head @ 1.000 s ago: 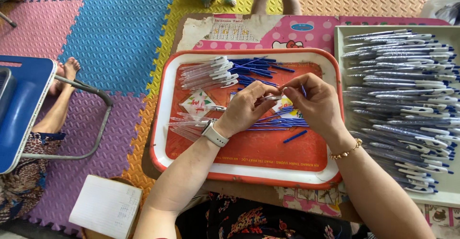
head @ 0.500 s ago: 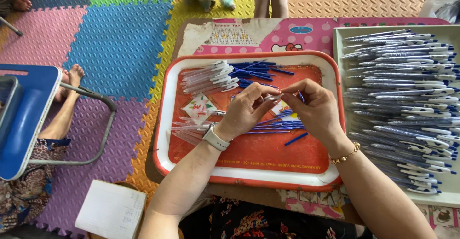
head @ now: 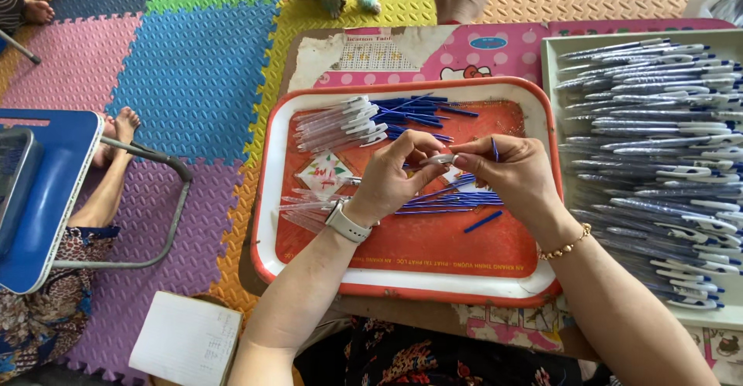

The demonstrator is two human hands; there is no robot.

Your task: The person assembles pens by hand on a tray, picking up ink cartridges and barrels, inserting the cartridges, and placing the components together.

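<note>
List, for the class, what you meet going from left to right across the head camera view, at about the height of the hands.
Blue chair → purple foam mat tile → red tray's white rim → left hand → right hand → white box of finished pens.

This looks like a home floor used for piecework: bright interlocking foam play mats (head: 193, 68) cover the ground, a low cartoon-printed pink bench (head: 495, 49) carries an orange-red plastic tray (head: 433, 254), and a white tray of stacked blue-and-white pens (head: 658, 146) sits beside it.
</note>
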